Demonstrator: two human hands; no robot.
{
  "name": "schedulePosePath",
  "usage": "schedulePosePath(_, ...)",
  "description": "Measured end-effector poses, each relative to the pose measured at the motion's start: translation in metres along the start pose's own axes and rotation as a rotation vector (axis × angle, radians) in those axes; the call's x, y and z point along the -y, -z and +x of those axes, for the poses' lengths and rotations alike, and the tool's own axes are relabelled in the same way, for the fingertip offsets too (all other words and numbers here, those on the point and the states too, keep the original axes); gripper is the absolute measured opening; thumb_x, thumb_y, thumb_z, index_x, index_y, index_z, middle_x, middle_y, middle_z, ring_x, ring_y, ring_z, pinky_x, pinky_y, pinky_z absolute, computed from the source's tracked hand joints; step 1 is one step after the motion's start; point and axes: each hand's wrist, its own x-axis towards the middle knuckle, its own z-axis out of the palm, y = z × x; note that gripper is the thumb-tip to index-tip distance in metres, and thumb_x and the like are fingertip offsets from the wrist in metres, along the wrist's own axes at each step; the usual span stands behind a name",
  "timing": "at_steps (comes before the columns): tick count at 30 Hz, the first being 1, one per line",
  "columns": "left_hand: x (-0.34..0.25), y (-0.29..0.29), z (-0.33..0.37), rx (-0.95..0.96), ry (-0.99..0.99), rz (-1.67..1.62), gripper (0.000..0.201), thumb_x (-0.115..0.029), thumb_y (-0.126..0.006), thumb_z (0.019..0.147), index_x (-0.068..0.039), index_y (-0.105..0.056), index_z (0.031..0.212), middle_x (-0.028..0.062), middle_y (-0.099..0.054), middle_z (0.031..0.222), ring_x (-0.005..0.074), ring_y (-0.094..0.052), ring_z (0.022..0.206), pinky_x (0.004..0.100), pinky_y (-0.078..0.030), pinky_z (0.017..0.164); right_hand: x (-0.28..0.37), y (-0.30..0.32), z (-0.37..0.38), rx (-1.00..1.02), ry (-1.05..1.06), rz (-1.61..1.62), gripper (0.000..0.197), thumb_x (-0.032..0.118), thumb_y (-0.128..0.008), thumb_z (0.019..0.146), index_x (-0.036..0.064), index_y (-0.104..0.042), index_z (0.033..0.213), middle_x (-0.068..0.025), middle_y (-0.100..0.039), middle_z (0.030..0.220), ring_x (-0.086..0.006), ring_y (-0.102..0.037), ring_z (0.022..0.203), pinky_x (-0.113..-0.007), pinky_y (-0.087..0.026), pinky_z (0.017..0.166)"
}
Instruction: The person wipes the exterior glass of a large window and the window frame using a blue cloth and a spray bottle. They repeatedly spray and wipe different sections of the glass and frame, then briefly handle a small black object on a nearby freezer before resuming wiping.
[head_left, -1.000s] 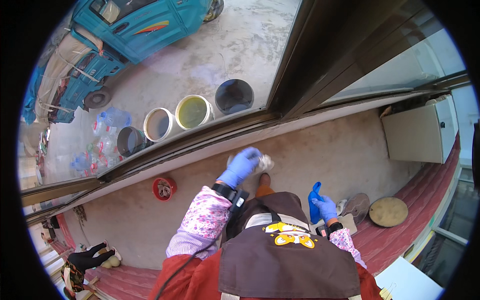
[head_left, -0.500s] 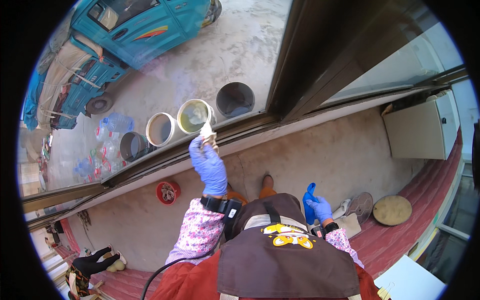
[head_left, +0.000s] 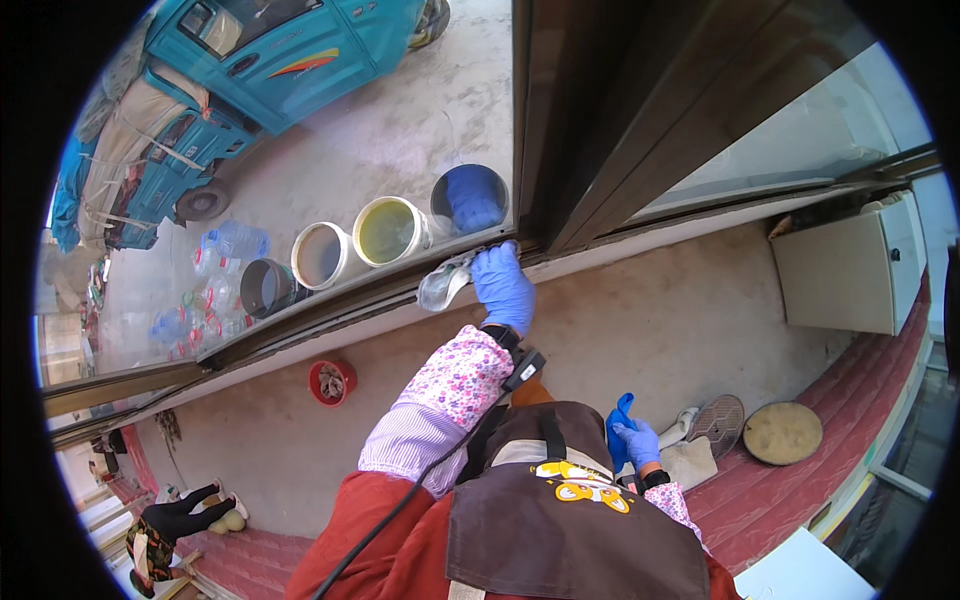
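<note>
My left hand (head_left: 503, 288), in a blue glove, is closed at the bottom of the dark window frame (head_left: 535, 180). A damp-looking whitish cloth (head_left: 443, 285) hangs out of its grip to the left, along the sill. Low at my right side, my right hand (head_left: 640, 442), gloved too, has its fingers closed round a bright blue cloth (head_left: 616, 432). Through the glass, a dark bucket (head_left: 438, 205) stands just beyond the left hand; the blue shape over it looks like the glove's reflection. A white bucket (head_left: 388, 232) of greenish liquid is beside it.
Outside stand another white bucket (head_left: 322, 256), a grey bucket (head_left: 268, 290), plastic bottles (head_left: 225, 265) and a teal truck (head_left: 290, 60). Inside are a red bucket (head_left: 332, 383), a cabinet (head_left: 840, 270), a round stool top (head_left: 783, 433) and, lower left, another person (head_left: 170, 535).
My left hand has moved right along the window's bottom edge with the whitish cloth, which now hangs to its left. My right hand stays low with the blue cloth.
</note>
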Motion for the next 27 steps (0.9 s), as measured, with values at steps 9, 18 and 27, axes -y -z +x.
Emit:
schedulePosePath(9,-0.008,-0.017,0.019,0.120,-0.136,-0.102,0.024,-0.001,-0.051,0.078,-0.006,-0.059,0.100,0.0170,-0.062,0.092,0.0358,-0.060,0.088,0.0434,-0.048,0.077,0.009,0.011,-0.007,0.011,0.107,0.110,0.043,0.030,-0.075,0.079,0.0004,-0.066,0.108,-0.0128,-0.068,0.097,-0.0209,-0.065,0.086,-0.032,-0.051,0.077)
schedulePosePath(18,0.037,0.027,0.016,0.216,0.016,-0.512,0.018,0.001,-0.058,0.080,-0.007,-0.061,0.096,0.0050,-0.060,0.083,0.0170,-0.055,0.074,0.0293,-0.046,0.069,-0.001,0.012,-0.029,-0.112,0.056,0.078,0.042,0.031,-0.075,0.077,-0.0004,-0.067,0.104,-0.0128,-0.067,0.094,-0.0212,-0.063,0.084,-0.033,-0.050,0.073)
schedulePosePath(27,0.054,0.124,-0.046,-0.383,0.651,-1.188,0.016,0.004,-0.050,0.087,-0.003,-0.059,0.099,0.0066,-0.062,0.092,0.0130,-0.059,0.080,0.0290,-0.051,0.071,-0.010,-0.004,-0.020,-0.067,-0.010,0.083,0.045,0.034,-0.075,0.077,-0.0002,-0.066,0.106,-0.0153,-0.067,0.098,-0.0232,-0.064,0.087,-0.034,-0.050,0.075)
